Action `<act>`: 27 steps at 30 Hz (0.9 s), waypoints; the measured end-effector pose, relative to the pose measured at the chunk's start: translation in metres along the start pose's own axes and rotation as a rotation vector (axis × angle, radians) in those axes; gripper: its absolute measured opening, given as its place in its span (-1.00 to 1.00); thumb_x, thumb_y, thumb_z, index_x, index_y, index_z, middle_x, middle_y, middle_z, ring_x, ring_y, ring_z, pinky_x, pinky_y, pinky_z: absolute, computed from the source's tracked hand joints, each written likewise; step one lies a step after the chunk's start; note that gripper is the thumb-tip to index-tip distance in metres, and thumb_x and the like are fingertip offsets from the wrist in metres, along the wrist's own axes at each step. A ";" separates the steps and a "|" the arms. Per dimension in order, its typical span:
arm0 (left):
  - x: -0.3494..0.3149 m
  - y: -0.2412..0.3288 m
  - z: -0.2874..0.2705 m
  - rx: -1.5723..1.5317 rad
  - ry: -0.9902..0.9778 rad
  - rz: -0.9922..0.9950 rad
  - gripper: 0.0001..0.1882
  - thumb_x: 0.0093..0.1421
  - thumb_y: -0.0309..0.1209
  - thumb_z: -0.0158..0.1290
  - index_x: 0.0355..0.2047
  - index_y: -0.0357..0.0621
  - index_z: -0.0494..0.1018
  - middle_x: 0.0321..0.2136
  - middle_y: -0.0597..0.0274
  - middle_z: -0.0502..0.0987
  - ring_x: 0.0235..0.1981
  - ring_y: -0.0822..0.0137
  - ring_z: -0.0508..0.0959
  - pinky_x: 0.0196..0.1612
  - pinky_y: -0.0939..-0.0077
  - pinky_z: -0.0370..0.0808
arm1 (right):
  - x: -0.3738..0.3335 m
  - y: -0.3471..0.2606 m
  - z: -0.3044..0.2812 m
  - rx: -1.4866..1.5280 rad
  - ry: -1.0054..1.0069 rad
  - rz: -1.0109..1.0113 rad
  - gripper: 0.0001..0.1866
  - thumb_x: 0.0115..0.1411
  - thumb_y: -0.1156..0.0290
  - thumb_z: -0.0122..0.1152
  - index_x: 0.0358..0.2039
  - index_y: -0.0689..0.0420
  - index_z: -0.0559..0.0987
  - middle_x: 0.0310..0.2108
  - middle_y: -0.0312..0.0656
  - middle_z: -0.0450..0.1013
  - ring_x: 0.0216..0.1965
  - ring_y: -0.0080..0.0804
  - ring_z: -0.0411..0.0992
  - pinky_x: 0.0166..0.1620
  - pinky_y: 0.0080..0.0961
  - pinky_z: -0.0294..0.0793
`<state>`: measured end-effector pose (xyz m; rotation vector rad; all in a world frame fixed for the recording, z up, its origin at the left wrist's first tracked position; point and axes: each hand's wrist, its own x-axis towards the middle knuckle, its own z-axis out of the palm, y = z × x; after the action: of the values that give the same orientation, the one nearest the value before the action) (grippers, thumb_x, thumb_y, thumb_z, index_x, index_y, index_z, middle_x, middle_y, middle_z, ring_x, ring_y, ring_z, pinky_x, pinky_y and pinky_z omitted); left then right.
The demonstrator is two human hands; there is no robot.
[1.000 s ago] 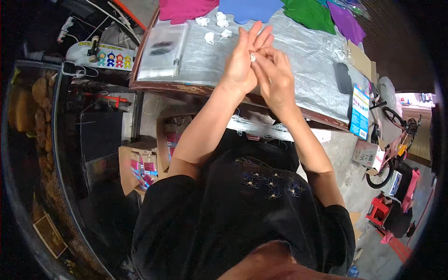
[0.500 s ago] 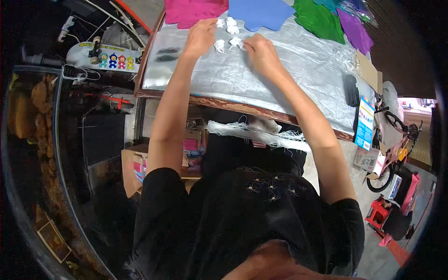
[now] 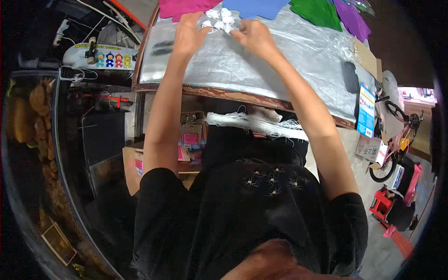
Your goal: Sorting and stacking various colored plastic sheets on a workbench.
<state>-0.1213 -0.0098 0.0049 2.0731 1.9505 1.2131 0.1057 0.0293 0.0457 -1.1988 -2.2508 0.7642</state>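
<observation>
Several small white crumpled bundles (image 3: 226, 20) sit in a tight cluster on the silver-grey sheet covering the table (image 3: 242, 65). At the cluster's left edge is my left hand (image 3: 189, 35), its thumb and fingers apart. My right hand (image 3: 255, 38) flanks the cluster on the other side, thumb stretched toward the nearest bundles and fingers spread. Both hands are at or very close to the bundles; exact contact is hard to make out. Behind them lie flat, shiny pieces in pink (image 3: 184, 8), blue (image 3: 256, 7), green (image 3: 317, 13) and purple (image 3: 352, 21).
A hank of white string (image 3: 254, 123) hangs below the table's brown front edge. On the table's right are a black object (image 3: 350, 77) and a blue-and-white package (image 3: 365, 109). A skateboard (image 3: 105, 56) and a glass tank (image 3: 37, 121) stand left; a bicycle (image 3: 396, 135) stands right.
The white bundles have come together into a closer cluster. My right hand has moved left and opened from its pinch; my left hand's fingers have spread. The view has shifted slightly.
</observation>
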 end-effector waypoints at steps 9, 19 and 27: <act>-0.098 0.134 -0.076 -0.293 -0.391 -0.265 -0.71 0.23 -0.37 0.22 -0.05 -0.17 0.61 -0.25 0.11 0.67 -0.28 0.30 0.67 -0.22 0.47 0.61 | -0.200 0.037 -0.139 0.271 -0.549 0.280 -0.62 0.27 0.42 0.26 0.09 0.21 0.57 -0.07 -0.06 0.59 -0.12 -0.35 0.61 -0.08 -0.37 0.63; -0.229 0.109 0.115 -0.176 -0.798 -0.082 -0.74 0.33 -0.45 0.06 -0.01 -0.15 0.61 -0.10 0.12 0.66 -0.18 0.13 0.68 -0.11 0.29 0.60 | -0.388 0.217 -0.074 -0.222 -0.081 0.169 -0.60 0.09 0.54 0.23 -0.01 0.26 0.53 -0.21 0.12 0.55 -0.19 0.07 0.55 -0.12 -0.17 0.54; -0.216 0.117 0.146 0.142 -1.087 -0.220 -0.73 0.29 -0.18 0.09 -0.11 0.11 0.68 -0.07 0.17 0.66 -0.09 -0.01 0.64 0.02 0.14 0.57 | -0.439 0.226 -0.073 -0.094 -0.059 0.509 -0.76 0.13 0.53 0.23 -0.17 0.29 0.50 -0.35 0.15 0.46 -0.33 0.05 0.49 -0.20 -0.21 0.51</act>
<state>0.0784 -0.1526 -0.1410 1.8360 1.6089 -0.1513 0.5056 -0.2216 -0.1156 -1.8522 -2.0612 0.8899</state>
